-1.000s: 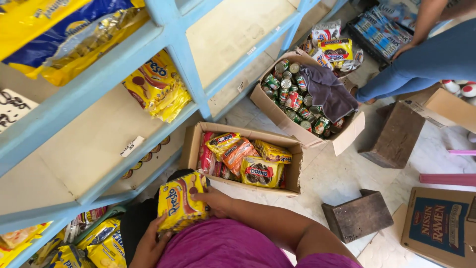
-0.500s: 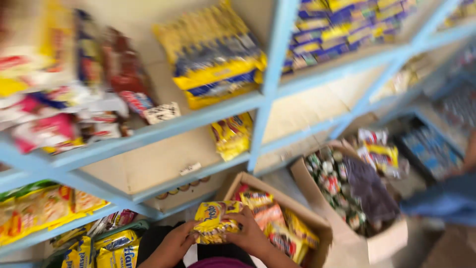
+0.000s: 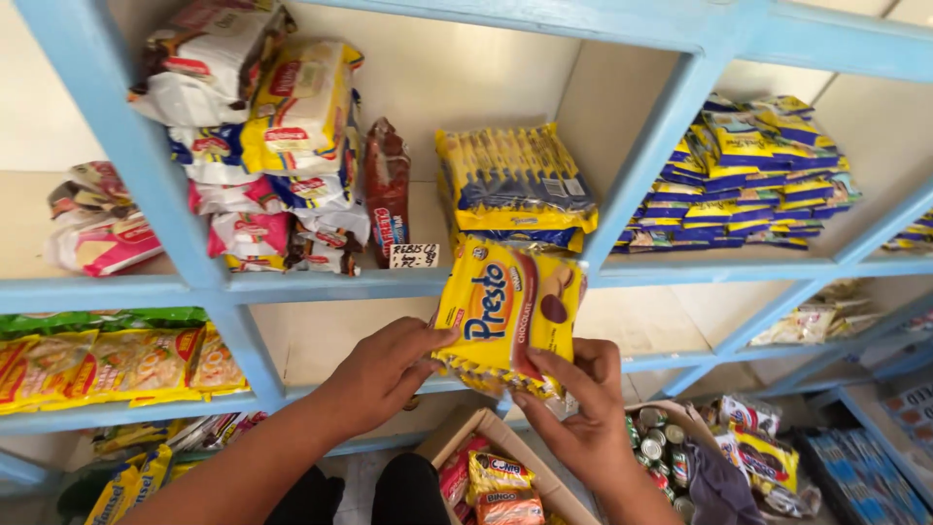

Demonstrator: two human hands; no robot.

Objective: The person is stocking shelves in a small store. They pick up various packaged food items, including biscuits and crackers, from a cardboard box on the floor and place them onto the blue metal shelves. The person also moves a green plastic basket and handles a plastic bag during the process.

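**2 hands lift a yellow biscuit pack toward a blue shelf**

Both hands are clamped on 1 yellow biscuit pack [image 3: 508,313], held upright in front of the blue shelf frame [image 3: 671,126]. The left hand [image 3: 384,374] grips its left edge, thumb across the front. The right hand [image 3: 580,413] holds the lower right corner from beneath, fingers curled around it. The pack sits just below a stack of yellow and blue packs [image 3: 515,180] on the middle shelf, beside a small white price tag [image 3: 414,256]. To the right, blue and yellow packets [image 3: 753,170] fill the next compartment. Below the hands, an open cardboard box [image 3: 486,433] holds more snack packets.
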